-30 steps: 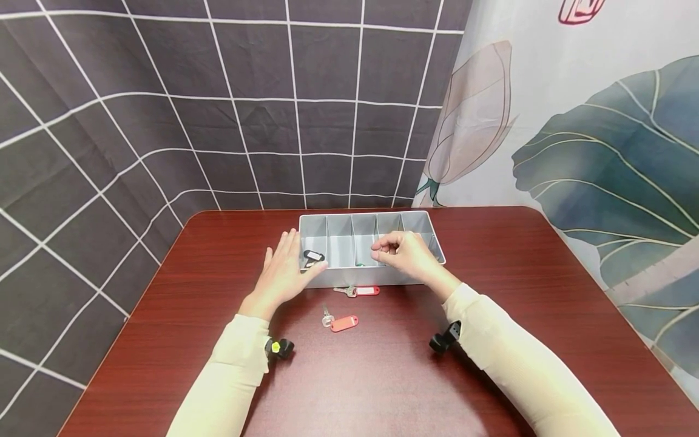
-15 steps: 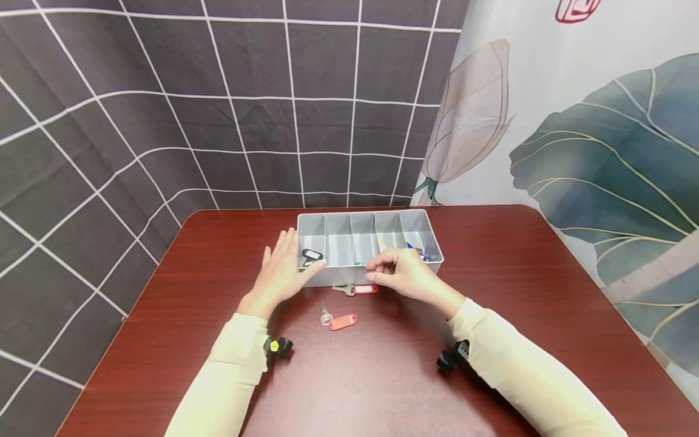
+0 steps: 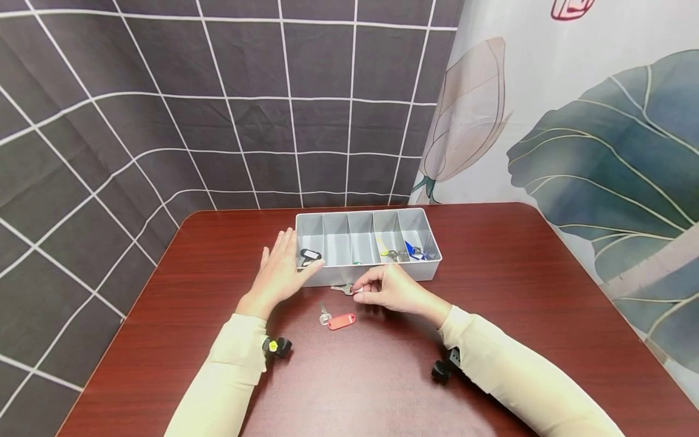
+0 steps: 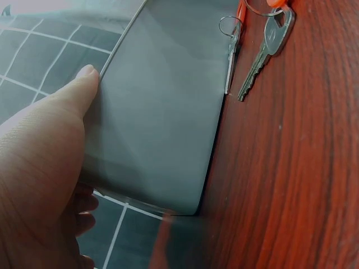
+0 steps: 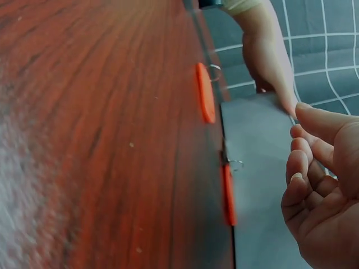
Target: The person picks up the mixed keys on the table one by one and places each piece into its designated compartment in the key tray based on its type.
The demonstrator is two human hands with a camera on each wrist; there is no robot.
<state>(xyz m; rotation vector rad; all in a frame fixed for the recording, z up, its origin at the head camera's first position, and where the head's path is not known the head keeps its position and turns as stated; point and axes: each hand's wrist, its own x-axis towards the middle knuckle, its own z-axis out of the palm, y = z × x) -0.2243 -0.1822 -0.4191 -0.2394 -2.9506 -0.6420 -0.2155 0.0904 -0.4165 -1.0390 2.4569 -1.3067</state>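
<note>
My left hand (image 3: 275, 273) rests against the left end of a grey divided box (image 3: 338, 277), fingers straight and thumb over the front rim. My right hand (image 3: 395, 292) is in front of the box, its fingertips over a red key tag (image 5: 229, 193) with a key (image 3: 343, 289). In the right wrist view its fingers are loosely curled with nothing between them, apart from that tag. A second red key tag (image 3: 341, 321) lies nearer on the table, with its own key (image 3: 324, 317) to the left.
Black key tags (image 3: 310, 255) lie in the leftmost compartment. A bit of green (image 3: 357, 263) shows in the middle one. Further right are a yellow tag (image 3: 383, 247) with keys and blue tags (image 3: 415, 250). A gridded curtain (image 3: 246, 121) hangs behind the wooden table (image 3: 349, 388).
My right hand has come from over the box, down and left, to the red key tag at its front. This uncovers the yellow and blue tags. The left hand keeps its place on the box.
</note>
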